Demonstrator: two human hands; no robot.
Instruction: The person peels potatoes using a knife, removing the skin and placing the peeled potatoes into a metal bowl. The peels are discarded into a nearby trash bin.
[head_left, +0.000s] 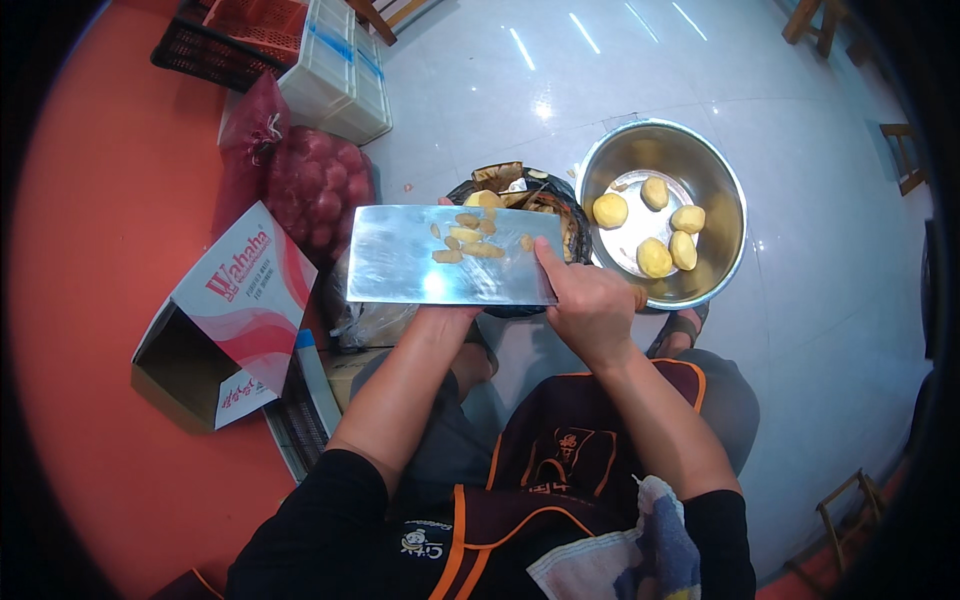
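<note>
My right hand (596, 304) grips the wooden handle of a wide cleaver (405, 255), its thumb on the blade. Several thin potato peelings (480, 250) stick to the flat of the blade. My left hand (445, 201) is mostly hidden under the blade; only a fingertip and the wrist show. Just past the blade's far edge, beside that fingertip, a peeled potato (484, 199) is partly visible. Below the cleaver stands a bin lined with a black plastic bag (581, 232), with peelings and scraps in it. Several peeled potatoes (655, 257) lie in a large steel pot (739, 225) to the right.
At the left are a mesh sack of onions (319, 187), an open cardboard box (247, 300), a white plastic crate (337, 82) and a red basket (259, 26). A sandalled foot (679, 330) is close to the pot. Wooden stool legs (814, 26) stand at the far right.
</note>
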